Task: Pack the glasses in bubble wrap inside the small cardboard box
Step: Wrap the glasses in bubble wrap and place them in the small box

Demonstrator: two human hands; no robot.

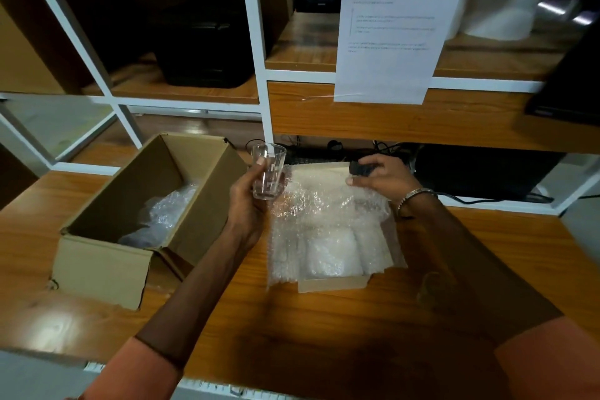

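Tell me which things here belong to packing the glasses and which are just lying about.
Part of the job:
drinking glass, held in the left hand
bubble wrap sheets, touched by the right hand
small cardboard box, with bubble wrap already inside

Just lying about:
printed instruction sheet
black cables
black case on the shelf
white roll

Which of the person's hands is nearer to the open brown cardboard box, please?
Left. The left hand, holding a clear glass, is just beside the open brown cardboard box; the right hand is farther off.

Clear glass, brown box, bubbly transp. wrap, orange sleeves.
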